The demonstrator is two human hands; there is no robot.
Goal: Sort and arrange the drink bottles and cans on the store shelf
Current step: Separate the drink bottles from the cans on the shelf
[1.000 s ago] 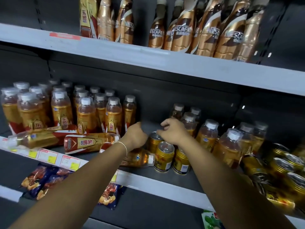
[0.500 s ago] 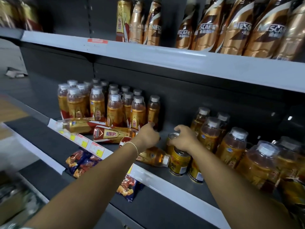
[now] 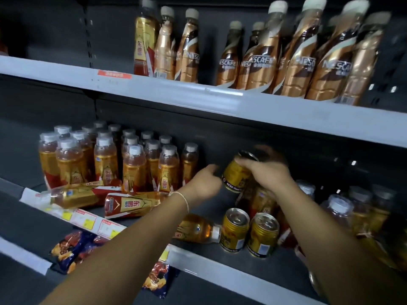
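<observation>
Up comes the gold can point(image 3: 236, 172), lifted off the middle shelf point(image 3: 220, 264) since a moment ago, tilted, right hand point(image 3: 267, 172) fingers curled over its top. Left hand point(image 3: 203, 183) touches its side, fingers hidden, can't tell. Its label is blurred; bottles above read NESCAFE point(image 3: 262, 60).

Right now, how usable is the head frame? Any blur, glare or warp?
Head view: motion blur smears the right hand and the lifted gold can; the coffee bottles top right are streaked too. Wide-angle bowing bends the upper shelf edge. Dim light, small glints on the standing cans, nothing blown out.
</observation>
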